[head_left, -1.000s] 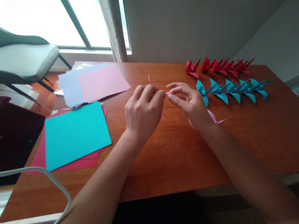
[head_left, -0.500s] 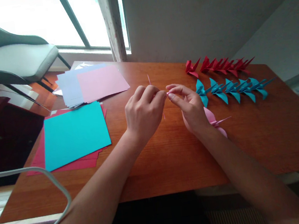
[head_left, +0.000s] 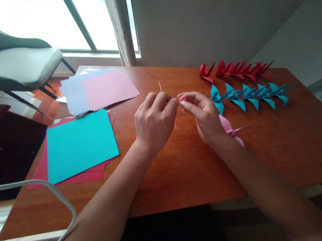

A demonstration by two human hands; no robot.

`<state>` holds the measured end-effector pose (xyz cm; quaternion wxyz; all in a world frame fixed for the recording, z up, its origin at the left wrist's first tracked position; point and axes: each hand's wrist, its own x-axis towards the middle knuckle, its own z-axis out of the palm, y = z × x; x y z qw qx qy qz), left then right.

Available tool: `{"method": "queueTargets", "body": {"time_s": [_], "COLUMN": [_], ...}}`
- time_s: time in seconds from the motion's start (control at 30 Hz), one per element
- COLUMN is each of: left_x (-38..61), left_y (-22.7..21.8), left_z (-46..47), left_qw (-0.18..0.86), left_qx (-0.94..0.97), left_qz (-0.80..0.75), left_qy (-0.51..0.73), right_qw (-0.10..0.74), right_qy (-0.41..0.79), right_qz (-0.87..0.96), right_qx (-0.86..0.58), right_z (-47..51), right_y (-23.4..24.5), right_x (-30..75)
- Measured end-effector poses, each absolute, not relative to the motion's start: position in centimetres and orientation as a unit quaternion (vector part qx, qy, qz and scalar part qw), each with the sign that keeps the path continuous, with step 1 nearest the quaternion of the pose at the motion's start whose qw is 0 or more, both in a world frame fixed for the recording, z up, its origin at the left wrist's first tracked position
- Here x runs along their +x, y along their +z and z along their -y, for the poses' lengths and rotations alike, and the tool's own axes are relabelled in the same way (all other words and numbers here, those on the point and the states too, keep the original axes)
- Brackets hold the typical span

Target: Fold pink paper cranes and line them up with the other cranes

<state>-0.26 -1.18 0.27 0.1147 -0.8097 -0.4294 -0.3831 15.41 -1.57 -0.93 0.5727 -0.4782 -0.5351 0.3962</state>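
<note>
Just between left grip [head_left: 154,123] and right grip [head_left: 205,116], pink fold [head_left: 183,100].

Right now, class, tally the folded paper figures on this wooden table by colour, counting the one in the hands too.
Blue folded paper cranes: 5
Red folded paper cranes: 5, overlapping, so uncertain
Pink folded paper crane on the table: 1
Pink folded paper piece pinched between left hand and right hand: 1
Total: 12, if the red count holds
</note>
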Motion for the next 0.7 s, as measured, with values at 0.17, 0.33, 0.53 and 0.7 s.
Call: {"method": "queueTargets", "body": {"time_s": [0.17,0.33,0.53,0.7], "left_x": [-0.2,-0.1,-0.1,-0.1], "left_y": [0.3,0.3,0.1,0.0], "left_z": [1.3,1.3,1.1,1.2], "left_qw": [0.123,0.140,0.168,0.165], "left_qx": [-0.817,-0.838,-0.837,-0.843], "left_qz": [0.423,0.399,0.389,0.376], "left_qy": [-0.373,-0.346,-0.345,-0.348], "right_qw": [0.562,0.540,0.531,0.521], "right_qy": [0.457,0.496,0.534,0.560], "right_qz": [0.488,0.452,0.411,0.409], "right_qx": [-0.486,-0.508,-0.514,-0.498], "right_z": [1.6,1.5,1.7,1.7], "right_y": [-0.6,-0.4,0.4,0.7], "right_x": [15.4,15.7,15.8,16.1]}}
